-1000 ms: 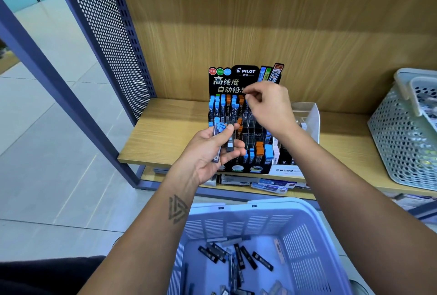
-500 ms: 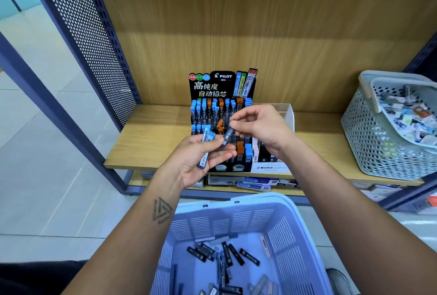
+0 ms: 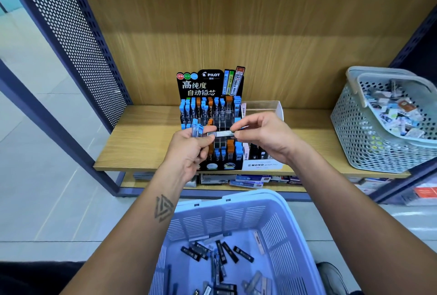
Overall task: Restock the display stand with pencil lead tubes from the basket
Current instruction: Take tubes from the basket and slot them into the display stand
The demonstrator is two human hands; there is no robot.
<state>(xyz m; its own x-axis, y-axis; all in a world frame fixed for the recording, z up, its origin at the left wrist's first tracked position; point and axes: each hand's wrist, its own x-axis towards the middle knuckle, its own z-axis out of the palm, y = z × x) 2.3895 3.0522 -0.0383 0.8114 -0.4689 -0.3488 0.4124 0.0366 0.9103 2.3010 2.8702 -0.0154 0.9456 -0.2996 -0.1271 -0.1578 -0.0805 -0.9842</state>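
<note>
Lying nearest, the pale blue slotted plastic basket (image 3: 279, 228) holds loose dark lead tubes (image 3: 243, 253). Above it, the left hand (image 3: 189, 150) grips blue-capped tubes (image 3: 197, 130) while the right hand (image 3: 264, 136) pinches a slim, light, rigid, probably slippery tube (image 3: 221, 133) endwise before the black tiered display stand (image 3: 210, 86).

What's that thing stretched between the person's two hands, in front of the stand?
In the head view, one pencil lead tube lies level between them: the right hand pinches one end, and the left hand, gripping more tubes, touches the other.
</note>
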